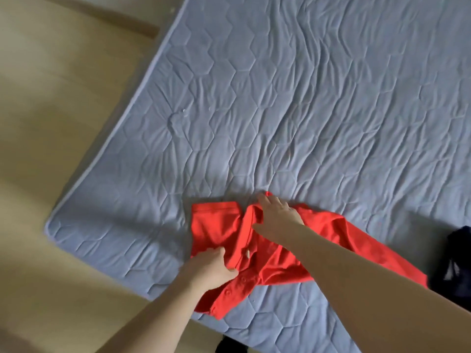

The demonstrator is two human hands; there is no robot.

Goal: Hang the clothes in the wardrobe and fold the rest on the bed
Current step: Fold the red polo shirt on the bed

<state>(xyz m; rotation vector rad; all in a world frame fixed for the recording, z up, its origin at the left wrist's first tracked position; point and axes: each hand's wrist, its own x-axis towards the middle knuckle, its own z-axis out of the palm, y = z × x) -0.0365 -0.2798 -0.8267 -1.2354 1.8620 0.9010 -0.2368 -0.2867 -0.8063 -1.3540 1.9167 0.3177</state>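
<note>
While left hand (211, 266) pinches crumpled red shirt (328, 240) — right hand (277, 212) presses flat | quilted blue bed (305, 98)

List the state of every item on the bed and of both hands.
Red shirt: crumpled, partly folded, lying on the bed.
Left hand: fingers curled, gripping the shirt's edge.
Right hand: flat, pressing the shirt.
Dark garment: bunched at the right edge.
Bed: quilted cover wrinkled.

L grip (212, 263) curled pinching, R grip (277, 212) flat, fingers straight.
</note>
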